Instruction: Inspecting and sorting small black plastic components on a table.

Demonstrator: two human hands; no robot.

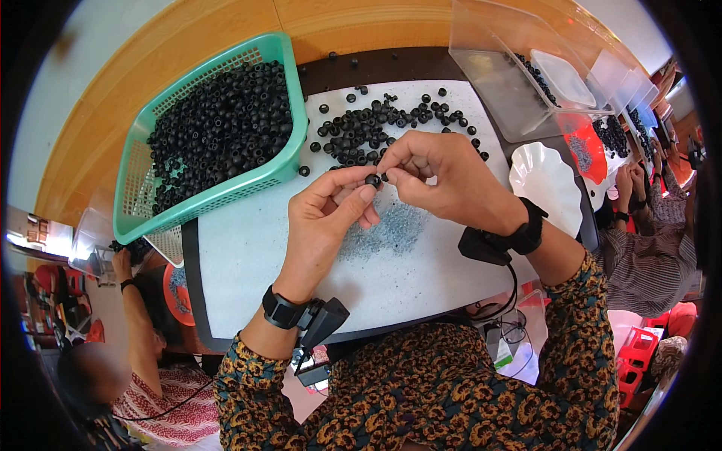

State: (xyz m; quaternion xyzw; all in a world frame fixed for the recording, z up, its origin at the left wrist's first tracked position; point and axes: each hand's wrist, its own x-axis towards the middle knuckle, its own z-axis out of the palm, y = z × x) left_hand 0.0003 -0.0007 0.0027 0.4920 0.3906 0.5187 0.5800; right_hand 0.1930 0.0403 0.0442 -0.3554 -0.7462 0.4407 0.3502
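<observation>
Here, pinched hands [322, 214] meet at a black bead [373, 181].

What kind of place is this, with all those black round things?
It looks like a shared workroom for handwork: a green basket heaped with black bead-like pieces, more spread on a white sheet, and other people nearby with similar pieces.

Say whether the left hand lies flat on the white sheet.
No, the left hand is curled, pinching a round black bead between its thumb and finger.
</observation>
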